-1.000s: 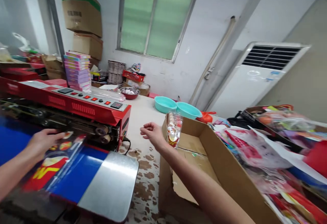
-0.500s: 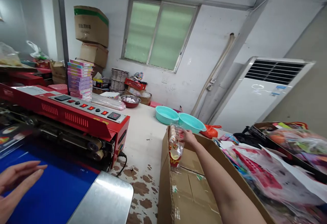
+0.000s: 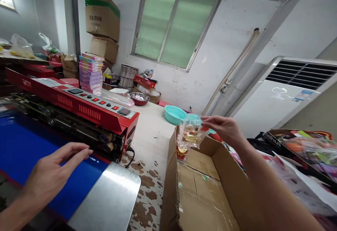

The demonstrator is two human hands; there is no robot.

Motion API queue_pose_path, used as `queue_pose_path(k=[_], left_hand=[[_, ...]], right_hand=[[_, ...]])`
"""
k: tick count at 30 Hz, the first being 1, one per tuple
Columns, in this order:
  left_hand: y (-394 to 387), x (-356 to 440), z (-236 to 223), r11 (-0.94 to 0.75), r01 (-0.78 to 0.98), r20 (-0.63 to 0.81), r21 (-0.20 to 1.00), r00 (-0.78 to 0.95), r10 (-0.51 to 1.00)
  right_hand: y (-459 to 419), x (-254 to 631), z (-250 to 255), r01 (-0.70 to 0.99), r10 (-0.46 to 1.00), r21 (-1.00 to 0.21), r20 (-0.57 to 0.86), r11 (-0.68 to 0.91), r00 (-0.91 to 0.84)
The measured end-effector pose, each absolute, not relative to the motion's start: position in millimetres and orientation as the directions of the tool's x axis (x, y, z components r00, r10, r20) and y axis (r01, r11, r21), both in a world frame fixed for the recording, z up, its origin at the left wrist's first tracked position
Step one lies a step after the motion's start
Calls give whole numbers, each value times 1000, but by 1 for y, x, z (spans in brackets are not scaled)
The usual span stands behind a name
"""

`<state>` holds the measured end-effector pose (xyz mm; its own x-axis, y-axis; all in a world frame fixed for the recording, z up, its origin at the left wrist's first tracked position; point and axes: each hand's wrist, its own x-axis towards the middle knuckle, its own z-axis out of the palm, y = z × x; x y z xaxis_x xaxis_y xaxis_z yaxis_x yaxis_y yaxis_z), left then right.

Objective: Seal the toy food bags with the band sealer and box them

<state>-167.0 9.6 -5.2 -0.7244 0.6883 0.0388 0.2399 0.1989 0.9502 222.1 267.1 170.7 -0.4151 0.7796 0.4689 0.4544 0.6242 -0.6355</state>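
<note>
My right hand [image 3: 223, 128] pinches the top of a small clear plastic bag [image 3: 189, 137] with colourful contents and holds it over the open cardboard box [image 3: 210, 203]. My left hand [image 3: 55, 167] hovers open, fingers stretched out, above the blue conveyor belt [image 3: 31, 150] of the red sealing machine [image 3: 79, 106]. It holds nothing. A steel plate [image 3: 107, 199] ends the belt just right of that hand.
Teal basins [image 3: 173, 114] and a metal bowl [image 3: 139, 98] sit on the stained white table [image 3: 150, 136]. Stacked purple boxes [image 3: 89, 73] and cardboard cartons [image 3: 102, 17] stand behind the machine. Packaged goods [image 3: 300, 153] are piled at right, before a white standing air conditioner [image 3: 284, 94].
My right hand lifted the bag from the box's edge and tilted it. My left hand let go of a printed packet on the belt, drew back, then moved forward again over the bare belt.
</note>
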Motion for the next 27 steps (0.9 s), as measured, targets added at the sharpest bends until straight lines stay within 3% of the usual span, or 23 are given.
queue_pose_path(k=[4, 7, 10, 13, 20, 27], left_hand=[[37, -125, 38, -119, 166, 192, 979, -550, 813], [55, -99, 68, -306, -51, 262, 951, -396, 880], [65, -86, 82, -226, -293, 157, 929, -242, 958], [67, -85, 76, -83, -418, -12, 905, -221, 975], [66, -102, 46, 24, -454, -241, 891, -427, 872], [77, -122, -4, 170, -443, -372, 880, -419, 828]], right_hand=[[198, 181, 203, 333, 702, -619, 607, 711, -371], [165, 145, 191, 232, 733, -724, 515, 649, -444], [148, 110, 155, 184, 793, -873, 298, 451, -531], [142, 86, 120, 175, 814, -944, 137, 280, -565], [143, 59, 73, 113, 809, -993, -39, 34, -586], [148, 33, 21, 88, 842, -979, -201, -182, -500]])
